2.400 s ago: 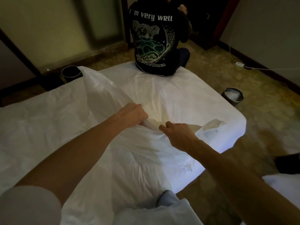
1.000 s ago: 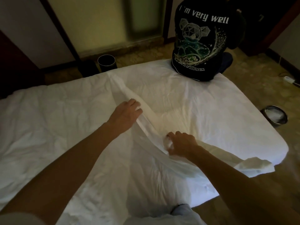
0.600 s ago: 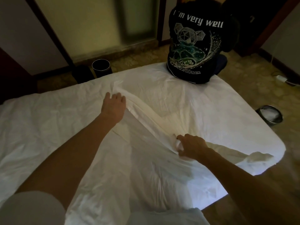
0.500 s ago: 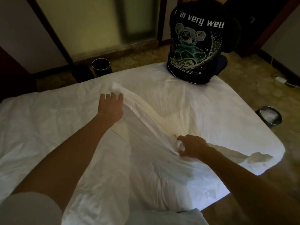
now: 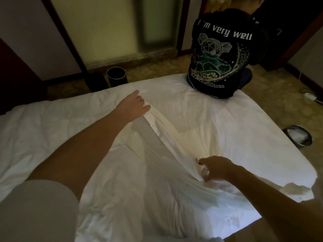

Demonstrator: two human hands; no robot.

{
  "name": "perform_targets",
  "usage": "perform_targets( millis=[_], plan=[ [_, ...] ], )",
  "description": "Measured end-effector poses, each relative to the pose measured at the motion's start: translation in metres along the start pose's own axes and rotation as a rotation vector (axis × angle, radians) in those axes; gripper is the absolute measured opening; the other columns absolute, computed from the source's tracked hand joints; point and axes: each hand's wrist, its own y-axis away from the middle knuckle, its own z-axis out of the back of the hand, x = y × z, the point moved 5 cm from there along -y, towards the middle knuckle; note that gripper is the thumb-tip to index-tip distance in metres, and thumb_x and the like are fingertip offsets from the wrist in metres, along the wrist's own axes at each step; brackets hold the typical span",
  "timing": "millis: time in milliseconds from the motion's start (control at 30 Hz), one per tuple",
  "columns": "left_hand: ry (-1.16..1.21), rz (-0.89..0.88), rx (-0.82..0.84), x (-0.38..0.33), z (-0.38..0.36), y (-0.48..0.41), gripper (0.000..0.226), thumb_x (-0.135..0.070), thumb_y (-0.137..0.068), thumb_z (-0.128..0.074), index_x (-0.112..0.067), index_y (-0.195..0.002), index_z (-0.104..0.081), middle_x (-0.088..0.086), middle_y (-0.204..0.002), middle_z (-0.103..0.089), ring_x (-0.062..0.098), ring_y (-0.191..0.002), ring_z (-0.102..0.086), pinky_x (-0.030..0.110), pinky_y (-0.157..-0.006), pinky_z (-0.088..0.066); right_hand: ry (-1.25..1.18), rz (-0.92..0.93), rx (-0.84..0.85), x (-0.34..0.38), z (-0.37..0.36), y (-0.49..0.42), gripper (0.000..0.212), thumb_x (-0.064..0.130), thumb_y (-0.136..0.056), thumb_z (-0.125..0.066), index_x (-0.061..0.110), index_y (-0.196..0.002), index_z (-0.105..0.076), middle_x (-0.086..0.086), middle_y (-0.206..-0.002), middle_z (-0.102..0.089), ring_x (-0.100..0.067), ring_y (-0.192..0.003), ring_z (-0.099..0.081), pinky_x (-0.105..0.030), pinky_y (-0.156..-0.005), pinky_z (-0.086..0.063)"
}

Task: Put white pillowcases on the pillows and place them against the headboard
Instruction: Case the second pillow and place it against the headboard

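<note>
Covering most of the view, the bed (image 5: 218,123) serves as the work surface, a broad flat place to lay the pillowcase (image 5: 139,180) out. The case lies spread across it toward the near edge, its hem running as a raised ridge between the two hands. A seated person (image 5: 222,55) occupies the far corner, well apart. The left hand (image 5: 134,105) lies with fingers extended on the hem's far end, apparently pinning it. The right hand (image 5: 216,168) curls around the bunched near end, probably to pull the mouth taut and find the opening. No pillow can be made out.
</note>
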Motion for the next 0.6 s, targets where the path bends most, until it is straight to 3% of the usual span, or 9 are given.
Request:
perform_targets(
  millis=[200, 300, 400, 433, 500, 600],
  plan=[
    [0.292, 0.261, 0.146, 0.025, -0.029, 0.023, 0.046, -0.022, -0.094, -0.055, -0.014, -0.139, -0.045, 0.003, -0.109, -0.067, 0.022, -0.098, -0.065, 0.038, -0.101, -0.04, -0.004, -0.006, 0.024, -0.001, 0.0, 0.001, 0.072, 0.043, -0.077, -0.077, 0.034, -0.14, -0.044, 0.009, -0.13, -0.061, -0.016, -0.116, -0.057, -0.031, -0.096, -0.046],
    [0.598, 0.468, 0.194, 0.02, -0.053, 0.037, 0.051, -0.021, -0.1, -0.043, -0.01, -0.148, -0.032, 0.013, -0.117, -0.063, 0.028, -0.101, -0.064, 0.038, -0.087, -0.049, -0.013, -0.011, 0.024, -0.001, -0.002, -0.001, 0.07, 0.043, -0.076, -0.077, 0.034, -0.138, -0.046, 0.008, -0.127, -0.062, -0.016, -0.114, -0.057, -0.031, -0.095, -0.046],
    [0.828, 0.614, 0.29, 0.008, -0.068, 0.052, 0.064, -0.028, -0.099, -0.043, -0.007, -0.154, -0.016, 0.023, -0.144, -0.044, 0.037, -0.128, -0.048, 0.046, -0.104, -0.042, -0.015, -0.014, 0.027, 0.0, -0.003, -0.001, 0.074, 0.044, -0.076, -0.077, 0.033, -0.141, -0.043, 0.008, -0.13, -0.06, -0.016, -0.117, -0.056, -0.032, -0.098, -0.045],
    [0.798, 0.627, 0.217, 0.006, -0.063, 0.056, 0.074, -0.032, -0.096, -0.048, -0.007, -0.155, -0.011, 0.025, -0.153, -0.03, 0.039, -0.139, -0.034, 0.048, -0.11, -0.036, -0.013, -0.018, 0.028, -0.001, -0.003, -0.001, 0.077, 0.045, -0.077, -0.077, 0.033, -0.143, -0.041, 0.007, -0.133, -0.058, -0.017, -0.12, -0.054, -0.032, -0.1, -0.043],
    [0.702, 0.54, -0.106, 0.001, -0.034, 0.058, 0.086, -0.041, -0.088, -0.056, -0.011, -0.156, -0.01, 0.023, -0.161, -0.008, 0.037, -0.149, -0.011, 0.05, -0.117, -0.024, -0.018, -0.03, 0.039, -0.002, -0.004, -0.001, 0.082, 0.047, -0.077, -0.077, 0.032, -0.147, -0.037, 0.006, -0.139, -0.054, -0.017, -0.125, -0.051, -0.032, -0.103, -0.04],
    [0.632, 0.098, -0.445, -0.034, 0.024, 0.051, 0.07, -0.046, -0.093, -0.043, -0.017, -0.154, -0.025, 0.016, -0.163, -0.015, 0.029, -0.151, -0.011, 0.05, -0.122, -0.014, -0.035, -0.022, 0.039, 0.001, -0.004, 0.004, 0.08, 0.05, -0.076, -0.076, 0.032, -0.145, -0.039, 0.008, -0.135, -0.056, -0.016, -0.122, -0.053, -0.03, -0.098, -0.041]
  ],
)
